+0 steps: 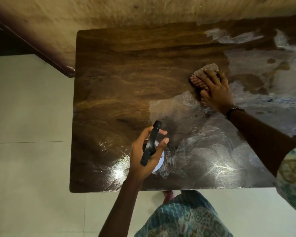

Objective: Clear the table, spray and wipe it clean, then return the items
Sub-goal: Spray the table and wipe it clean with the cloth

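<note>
A dark wooden table [126,74] fills the middle of the head view, its right half streaked with wet foam. My left hand [143,154] grips a spray bottle [149,146] with a black trigger head and a white body, held above the table's near edge. My right hand [214,89] presses flat on a red-and-white striped cloth [204,72] lying on the table right of centre. Part of the cloth is hidden under my palm.
The table's far edge stands against a beige wall [109,12]. Pale floor tiles [27,134] lie to the left and in front. A dark skirting [41,50] runs along the wall at left. My patterned clothing [186,219] is at the near edge.
</note>
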`<state>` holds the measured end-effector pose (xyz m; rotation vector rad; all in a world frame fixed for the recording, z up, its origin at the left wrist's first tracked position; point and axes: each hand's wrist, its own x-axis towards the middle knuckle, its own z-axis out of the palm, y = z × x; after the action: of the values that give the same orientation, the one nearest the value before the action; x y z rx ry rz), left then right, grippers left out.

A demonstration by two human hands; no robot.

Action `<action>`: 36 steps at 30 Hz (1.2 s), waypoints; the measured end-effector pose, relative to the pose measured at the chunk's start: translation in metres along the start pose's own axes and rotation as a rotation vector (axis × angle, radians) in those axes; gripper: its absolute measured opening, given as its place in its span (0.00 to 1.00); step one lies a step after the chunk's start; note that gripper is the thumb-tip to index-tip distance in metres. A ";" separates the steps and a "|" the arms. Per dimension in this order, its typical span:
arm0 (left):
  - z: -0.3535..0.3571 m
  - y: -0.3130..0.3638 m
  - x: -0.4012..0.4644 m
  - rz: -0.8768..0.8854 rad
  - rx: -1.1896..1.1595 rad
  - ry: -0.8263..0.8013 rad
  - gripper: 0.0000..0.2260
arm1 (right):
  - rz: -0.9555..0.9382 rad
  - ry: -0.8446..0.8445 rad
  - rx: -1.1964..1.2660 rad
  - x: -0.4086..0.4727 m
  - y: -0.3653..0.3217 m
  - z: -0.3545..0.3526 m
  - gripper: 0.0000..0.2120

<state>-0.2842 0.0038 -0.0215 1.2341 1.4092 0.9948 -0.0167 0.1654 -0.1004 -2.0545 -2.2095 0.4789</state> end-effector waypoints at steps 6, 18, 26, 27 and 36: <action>0.017 0.001 0.005 0.041 0.189 0.046 0.16 | 0.007 -0.024 0.000 0.001 -0.002 0.001 0.24; 0.037 -0.008 -0.007 -0.313 0.380 0.108 0.22 | -0.032 -0.051 0.005 -0.018 -0.003 -0.001 0.25; 0.052 -0.007 -0.011 -0.399 0.418 0.188 0.19 | -0.034 -0.058 -0.007 -0.021 -0.002 0.000 0.25; 0.053 -0.007 -0.011 -0.396 0.374 0.158 0.19 | -0.038 -0.064 -0.015 -0.021 -0.001 0.000 0.25; 0.060 0.009 -0.009 -0.365 -0.016 0.267 0.12 | -0.034 -0.052 0.019 -0.021 -0.002 -0.001 0.25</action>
<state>-0.2240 -0.0054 -0.0227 0.8107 1.7550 0.9339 -0.0160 0.1445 -0.0959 -2.0144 -2.2554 0.5543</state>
